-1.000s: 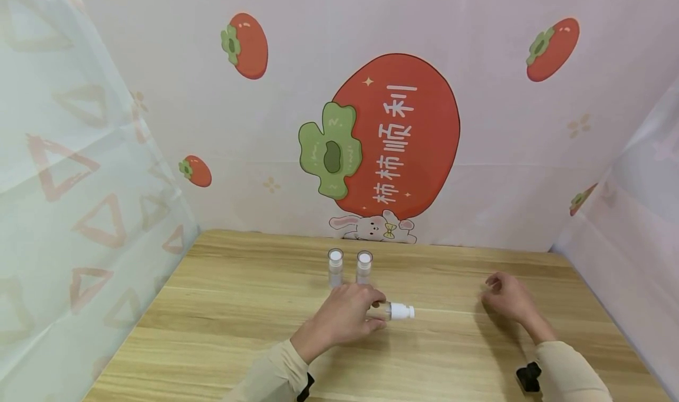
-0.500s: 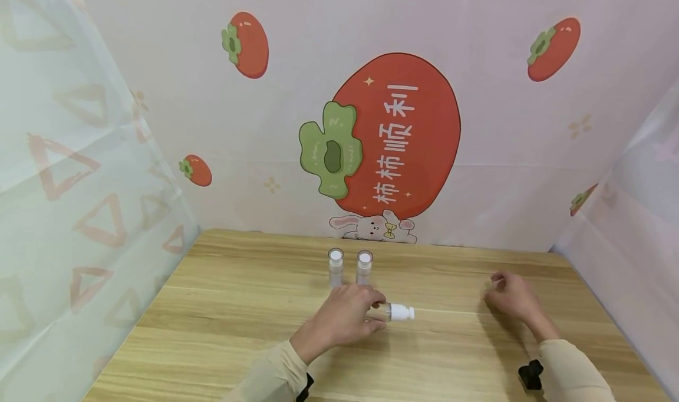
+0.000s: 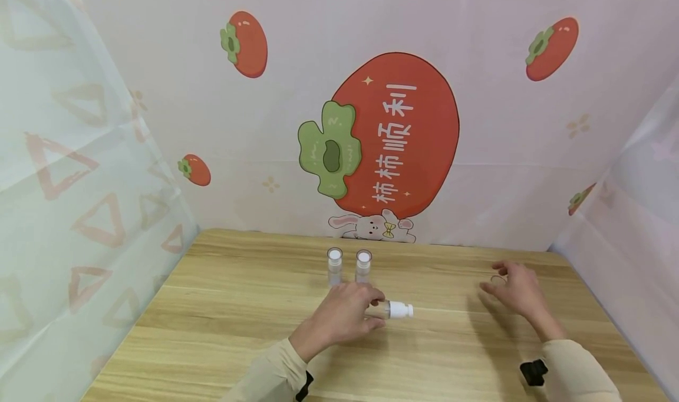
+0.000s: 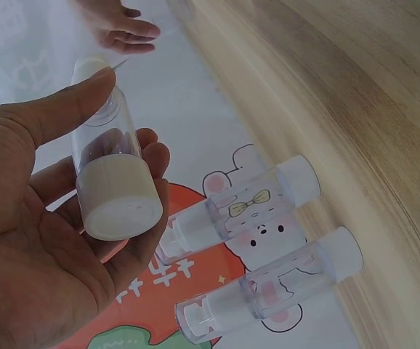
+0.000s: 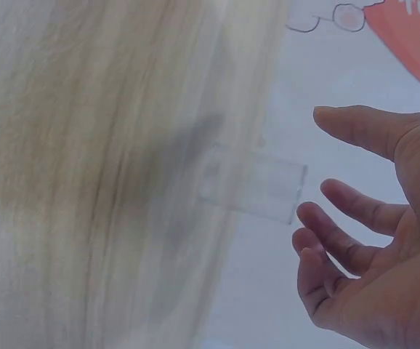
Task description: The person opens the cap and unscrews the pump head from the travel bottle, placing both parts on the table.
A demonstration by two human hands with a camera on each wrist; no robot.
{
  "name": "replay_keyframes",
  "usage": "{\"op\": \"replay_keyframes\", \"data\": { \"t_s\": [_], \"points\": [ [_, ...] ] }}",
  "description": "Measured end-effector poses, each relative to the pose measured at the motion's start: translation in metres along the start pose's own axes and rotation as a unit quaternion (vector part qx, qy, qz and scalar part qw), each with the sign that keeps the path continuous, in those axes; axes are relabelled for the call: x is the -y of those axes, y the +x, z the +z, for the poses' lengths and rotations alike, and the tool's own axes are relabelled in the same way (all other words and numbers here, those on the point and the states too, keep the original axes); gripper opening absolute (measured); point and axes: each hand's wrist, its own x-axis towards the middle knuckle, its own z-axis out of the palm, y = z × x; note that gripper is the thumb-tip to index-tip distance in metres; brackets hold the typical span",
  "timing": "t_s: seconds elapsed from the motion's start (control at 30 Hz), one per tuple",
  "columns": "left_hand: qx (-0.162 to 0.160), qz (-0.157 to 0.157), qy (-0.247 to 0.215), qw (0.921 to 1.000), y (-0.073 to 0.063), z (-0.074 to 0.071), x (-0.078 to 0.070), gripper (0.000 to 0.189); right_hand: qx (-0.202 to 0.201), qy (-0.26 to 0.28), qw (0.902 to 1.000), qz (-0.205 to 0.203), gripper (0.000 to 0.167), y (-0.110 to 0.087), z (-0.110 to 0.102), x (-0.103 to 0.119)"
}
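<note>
My left hand (image 3: 342, 315) grips a small clear pump bottle (image 4: 120, 198) with a white base and a white pump head; it lies sideways, pump end to the right in the head view. Thumb and fingers curl round its body. My right hand (image 3: 521, 291) is at the right, its thumb and fingers spread apart. A clear cap (image 5: 257, 185) stands on the table just off its fingertips, faint in the head view. Beyond my left hand stand two similar capped bottles, a left one (image 3: 335, 266) and a right one (image 3: 363, 265), upright side by side.
The wooden table (image 3: 223, 307) ends at a backdrop (image 3: 493, 125) printed with persimmons and a rabbit. Pale sheets hang at the left and right sides. A black wrist mount (image 3: 533, 372) is at the right sleeve.
The right hand's fingers have spread from a curled pinch and drawn back slightly to the right, and the clear cap now shows beside them. The left hand and its bottle have stayed nearly still.
</note>
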Motion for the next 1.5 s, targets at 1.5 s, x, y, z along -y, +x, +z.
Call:
{"op": "replay_keyframes", "data": {
  "t_s": [1.5],
  "points": [
    [-0.06, -0.012, -0.018, 0.9979, 0.004, -0.024, 0.006, 0.032, -0.001, 0.105, 0.9737, -0.202, 0.052, -0.037, 0.024, 0.106]
  ]
}}
